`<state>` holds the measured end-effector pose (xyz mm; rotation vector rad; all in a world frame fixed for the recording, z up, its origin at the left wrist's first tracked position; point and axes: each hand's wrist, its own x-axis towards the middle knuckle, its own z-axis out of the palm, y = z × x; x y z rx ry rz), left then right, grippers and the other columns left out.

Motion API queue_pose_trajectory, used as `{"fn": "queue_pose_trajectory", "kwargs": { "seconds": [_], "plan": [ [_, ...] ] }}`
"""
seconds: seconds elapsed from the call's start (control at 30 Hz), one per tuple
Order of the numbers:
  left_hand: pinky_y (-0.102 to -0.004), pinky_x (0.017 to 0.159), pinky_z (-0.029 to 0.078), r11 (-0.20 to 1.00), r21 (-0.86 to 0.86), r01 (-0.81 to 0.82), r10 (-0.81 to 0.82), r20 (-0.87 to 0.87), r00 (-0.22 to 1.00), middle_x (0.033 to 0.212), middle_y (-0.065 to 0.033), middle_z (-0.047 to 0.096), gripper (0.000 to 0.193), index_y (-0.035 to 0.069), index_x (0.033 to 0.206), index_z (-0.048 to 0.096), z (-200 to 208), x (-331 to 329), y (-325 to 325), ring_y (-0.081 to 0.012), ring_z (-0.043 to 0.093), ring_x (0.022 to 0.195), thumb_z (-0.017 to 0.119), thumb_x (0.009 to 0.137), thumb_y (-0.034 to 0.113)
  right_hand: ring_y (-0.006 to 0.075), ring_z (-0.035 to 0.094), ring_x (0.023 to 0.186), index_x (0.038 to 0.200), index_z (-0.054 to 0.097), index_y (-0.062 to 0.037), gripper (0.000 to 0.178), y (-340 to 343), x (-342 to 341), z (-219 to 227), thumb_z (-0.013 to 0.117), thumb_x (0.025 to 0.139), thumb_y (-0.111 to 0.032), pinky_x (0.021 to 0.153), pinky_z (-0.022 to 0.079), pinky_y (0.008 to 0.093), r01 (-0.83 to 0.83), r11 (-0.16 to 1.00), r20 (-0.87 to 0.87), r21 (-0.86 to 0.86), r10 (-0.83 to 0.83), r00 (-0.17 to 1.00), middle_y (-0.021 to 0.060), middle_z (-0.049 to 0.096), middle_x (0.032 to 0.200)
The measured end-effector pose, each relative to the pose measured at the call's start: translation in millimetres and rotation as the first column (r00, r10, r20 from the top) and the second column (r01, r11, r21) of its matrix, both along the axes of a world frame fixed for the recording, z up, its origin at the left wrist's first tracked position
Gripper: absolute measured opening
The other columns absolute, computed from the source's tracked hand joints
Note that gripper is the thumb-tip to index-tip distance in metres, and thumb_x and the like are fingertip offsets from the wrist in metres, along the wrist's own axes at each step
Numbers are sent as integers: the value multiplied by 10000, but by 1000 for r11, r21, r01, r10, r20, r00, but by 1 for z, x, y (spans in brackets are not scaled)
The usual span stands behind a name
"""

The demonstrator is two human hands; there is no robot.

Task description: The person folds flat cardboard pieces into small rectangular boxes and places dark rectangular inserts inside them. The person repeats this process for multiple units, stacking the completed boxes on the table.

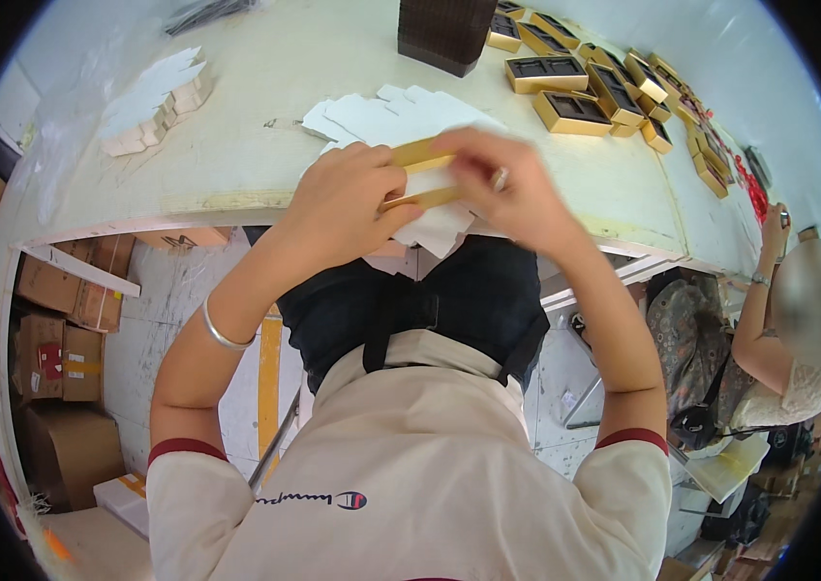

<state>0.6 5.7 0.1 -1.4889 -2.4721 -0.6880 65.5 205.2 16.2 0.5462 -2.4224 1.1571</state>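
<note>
Close to the table's front edge, my left hand (pixel 354 200) is wrapped round the left end of a small gold box (pixel 427 199). Its long gold side walls face each other, and white shows between them. My right hand (pixel 512 184) is at the box's right end, its fingers bent inward and smeared by motion, so its grip is unclear. Just beyond my hands lies a pile of flat white cardboard pieces (pixel 391 113). Another white piece (pixel 438 230) hangs at the table edge below the box.
A tall dark brown stack (pixel 443 34) stands at the back. Several gold boxes with black inserts (pixel 573 111) spread over the right side. A white cardboard stack (pixel 156 108) lies at left. Another person (pixel 788 368) sits at far right. Brown cartons (pixel 81 363) fill the space under the table.
</note>
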Motion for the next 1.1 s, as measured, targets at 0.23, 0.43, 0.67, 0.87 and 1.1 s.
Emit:
{"fn": "queue_pose_trajectory", "kwargs": {
  "seconds": [0.23, 0.43, 0.67, 0.87, 1.1],
  "plan": [
    [-363, 856, 444, 981, 190, -31, 19, 68, 998, 1096, -97, 544, 557, 99, 1171, 506, 6, 10, -4, -287, 536, 1006, 766, 678, 122, 204, 468, 1146, 1386, 397, -153, 723, 52, -1, 2, 742, 758, -250, 883, 414, 303, -73, 980, 311, 186, 12, 950, 89, 473, 1316],
    [-382, 934, 411, 977, 213, 16, -20, 17, 1000, 1157, -94, 540, 639, 95, 1228, 492, -3, 7, -6, -309, 467, 1092, 778, 657, 121, 245, 430, 1255, 1369, 404, -111, 859, 50, 11, -18, 830, 625, -167, 1029, 349, 376, -8, 978, 146, 211, -23, 989, 94, 470, 1357],
    [-354, 997, 372, 982, 181, 53, -128, 436, 891, 1226, -119, 525, 624, 65, 1268, 478, -3, -20, -10, -269, 485, 1141, 751, 710, 130, 277, 409, 1277, 1353, 406, -78, 824, 47, 10, -14, 796, 683, -358, 1052, 328, 397, 1, 997, 324, 81, -27, 946, 112, 422, 1392],
    [-355, 956, 382, 981, 192, 0, -52, 270, 961, 1164, -127, 540, 537, 57, 1192, 537, -11, -16, -10, -281, 489, 1104, 751, 733, 234, 339, 417, 1255, 1326, 431, -11, 721, 47, -1, -24, 736, 757, -331, 1047, 328, 393, -13, 929, 34, 369, 1, 999, 197, 465, 1334],
    [-353, 866, 418, 988, 147, -38, 10, 191, 982, 1082, -149, 542, 262, 34, 833, 661, -11, -10, -3, -302, 506, 1010, 742, 745, 268, 305, 538, 1124, 1208, 550, -30, 444, 89, -93, 39, 607, 871, -315, 948, 424, 395, 354, 880, -328, 318, -249, 911, 170, 556, 1219]
  ]
}}
